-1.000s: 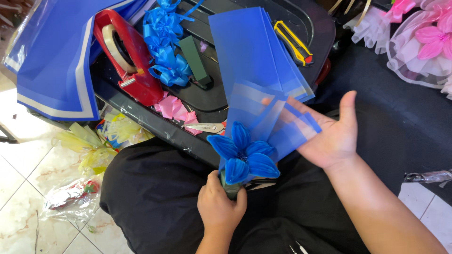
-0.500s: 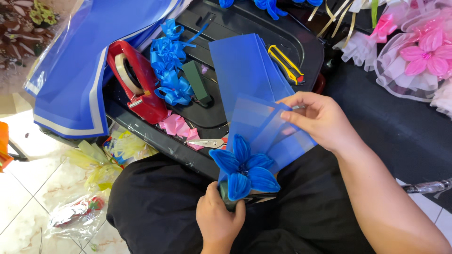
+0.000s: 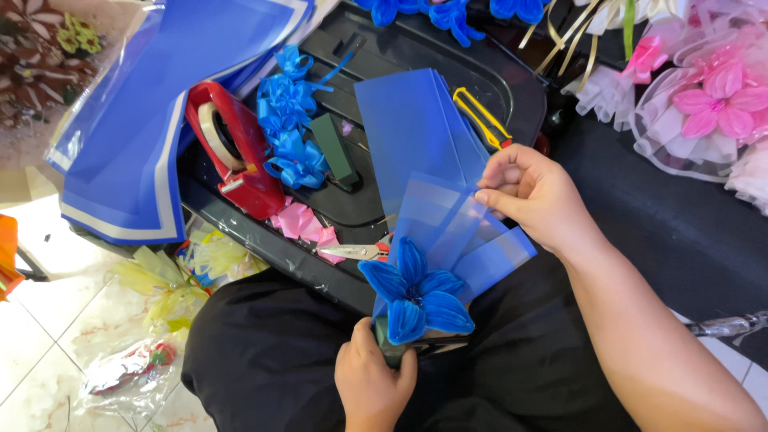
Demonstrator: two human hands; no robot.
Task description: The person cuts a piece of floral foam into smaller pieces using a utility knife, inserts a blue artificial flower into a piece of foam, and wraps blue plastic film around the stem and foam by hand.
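Note:
My left hand [image 3: 374,382] grips the stem under a blue fabric flower [image 3: 416,292] held over my lap. Translucent blue wrapping sheets [image 3: 452,232] fan out behind the flower. My right hand [image 3: 538,196] pinches the upper edge of one of these sheets, fingers closed on it. A stack of the same blue sheets [image 3: 412,132] lies just beyond, on a black tray [image 3: 512,92].
On the tray lie a red tape dispenser [image 3: 232,156], blue ribbon bows [image 3: 290,120], a dark green block [image 3: 334,148], a yellow utility knife [image 3: 482,118], pink bows [image 3: 302,222] and scissors [image 3: 352,252]. Large blue sheets [image 3: 136,128] sit left; pink flower bouquets [image 3: 704,96] lie right.
My right hand went from lying flat under the sheets to pinching a sheet's top edge. The flower stayed in my left hand. The camera view shifted slightly.

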